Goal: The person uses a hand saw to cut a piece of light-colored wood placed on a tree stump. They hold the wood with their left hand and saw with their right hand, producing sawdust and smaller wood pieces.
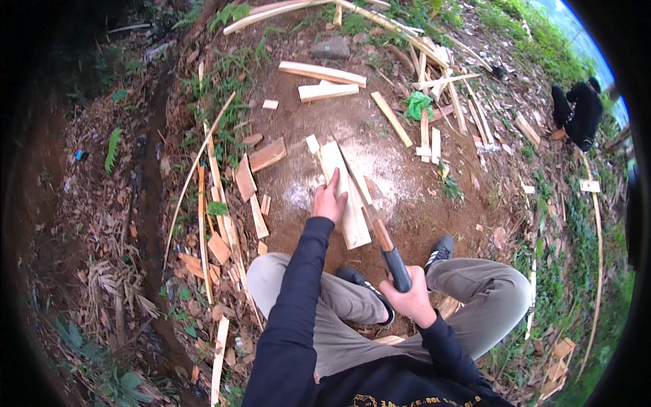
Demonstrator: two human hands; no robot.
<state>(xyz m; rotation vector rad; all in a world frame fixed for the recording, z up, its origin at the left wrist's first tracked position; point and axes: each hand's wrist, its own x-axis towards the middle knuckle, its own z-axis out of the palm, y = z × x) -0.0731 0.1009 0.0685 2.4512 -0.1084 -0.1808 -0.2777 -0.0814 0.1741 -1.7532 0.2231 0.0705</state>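
Note:
My left hand (329,202) holds a pale wooden board (356,227) by its left side, the index finger lying along its top. The board rests on the ground, pointing away from me between my legs. In my right hand (410,296) is a machete-like tool (384,237), my fingers closed round its dark grip. Ahead of that grip comes a brown wooden section, then a long, narrow dark blade running close along the board's right side. Another thin pale strip (359,180) lies just right of the blade. Whether the blade touches the board, I cannot tell.
Pale sawdust (390,193) covers the soil around the board. Cut planks (329,91) lie ahead, and a pile of sticks (441,81) with a green plastic bag (418,105) is at far right. Long strips (220,183) lie left. A person in dark clothes (584,115) crouches far right.

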